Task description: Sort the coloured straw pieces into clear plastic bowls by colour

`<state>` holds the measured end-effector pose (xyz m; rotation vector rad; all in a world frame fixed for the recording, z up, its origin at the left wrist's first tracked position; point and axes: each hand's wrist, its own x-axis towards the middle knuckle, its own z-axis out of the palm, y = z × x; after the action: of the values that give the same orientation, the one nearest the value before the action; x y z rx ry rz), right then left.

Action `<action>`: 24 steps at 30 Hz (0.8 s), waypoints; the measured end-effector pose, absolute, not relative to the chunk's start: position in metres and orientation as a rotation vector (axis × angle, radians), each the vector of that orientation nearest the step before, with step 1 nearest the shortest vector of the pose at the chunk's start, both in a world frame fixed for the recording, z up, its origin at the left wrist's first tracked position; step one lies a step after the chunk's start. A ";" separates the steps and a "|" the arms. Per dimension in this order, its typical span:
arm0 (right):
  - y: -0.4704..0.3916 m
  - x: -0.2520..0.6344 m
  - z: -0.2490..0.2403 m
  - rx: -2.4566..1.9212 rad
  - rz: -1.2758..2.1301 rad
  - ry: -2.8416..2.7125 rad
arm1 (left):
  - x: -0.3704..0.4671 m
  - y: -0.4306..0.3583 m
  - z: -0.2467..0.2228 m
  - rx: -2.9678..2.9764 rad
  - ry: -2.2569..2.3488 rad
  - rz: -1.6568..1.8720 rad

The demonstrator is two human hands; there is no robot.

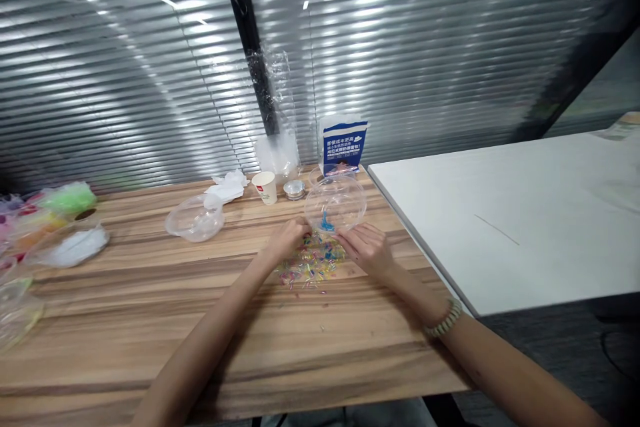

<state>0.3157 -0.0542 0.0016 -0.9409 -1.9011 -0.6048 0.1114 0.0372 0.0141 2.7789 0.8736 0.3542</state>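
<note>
A clear round plastic bowl (343, 203) is tilted toward me, with a small heap of blue bits (327, 221) at its near side. My right hand (367, 248) pinches the bowl's near rim from the right. My left hand (293, 238) is at the bowl's lower left, its fingers bent together; what they hold, if anything, is too small to make out. Just below the bowl, many small coloured pieces (310, 267) lie scattered on the wooden table (300, 353).
Behind stand a paper cup (266, 188), a round tin (295, 189) and a blue-and-white bag (343, 147). To the left are another clear bowl (195, 219), white tissues (229, 185) and a container of white material (79, 245). A white table (520, 227) adjoins on the right.
</note>
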 end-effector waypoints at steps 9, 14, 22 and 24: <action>-0.049 0.320 -0.001 -0.984 -0.602 -1.924 | 0.112 0.037 0.017 2.792 0.849 0.393; -0.046 0.321 0.001 -0.976 -0.630 -1.927 | 0.106 0.042 0.039 2.702 0.890 0.522; -0.045 0.317 0.002 -0.842 -0.630 -2.024 | 0.112 0.029 0.063 2.555 0.841 0.916; -0.046 0.316 0.003 -0.809 -0.634 -2.034 | 0.116 0.029 0.057 2.586 0.848 0.925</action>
<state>0.3163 -0.0457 0.0033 -0.8090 -2.0339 -0.6338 0.1156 0.0287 0.0574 2.5863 0.8480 0.9245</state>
